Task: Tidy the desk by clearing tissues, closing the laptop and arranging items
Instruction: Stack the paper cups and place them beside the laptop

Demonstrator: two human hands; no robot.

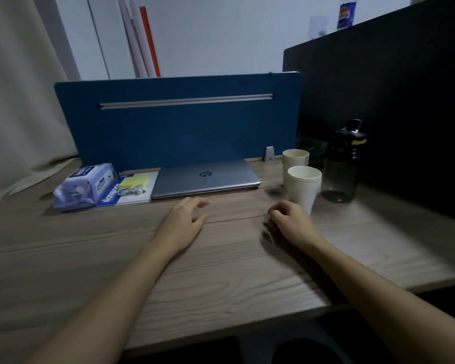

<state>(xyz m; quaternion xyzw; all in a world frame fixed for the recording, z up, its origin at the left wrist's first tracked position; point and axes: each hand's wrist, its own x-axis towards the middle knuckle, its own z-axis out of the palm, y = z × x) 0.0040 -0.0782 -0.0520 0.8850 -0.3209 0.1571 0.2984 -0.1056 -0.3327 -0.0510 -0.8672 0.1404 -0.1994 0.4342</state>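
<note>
A grey laptop (205, 179) lies closed at the back of the wooden desk (116, 240), against a blue divider. Left of it lies a notebook (132, 191) with a yellow sticky pad (134, 182) and white earphones (132, 191) on top. A purple tissue pack (84, 186) sits at the far left. My left hand (185, 219) rests on the desk just in front of the laptop, fingers loosely curled, holding nothing. My right hand (289, 222) rests on the desk beside the front stack of paper cups (304, 187), fingers curled under, with nothing visible in it.
A second stack of paper cups (296, 158) stands behind the first. A dark water bottle (343, 164) stands to their right. The blue divider (179, 122) closes the back, a black partition (392, 106) the right side. A beige curtain (19, 101) hangs at left.
</note>
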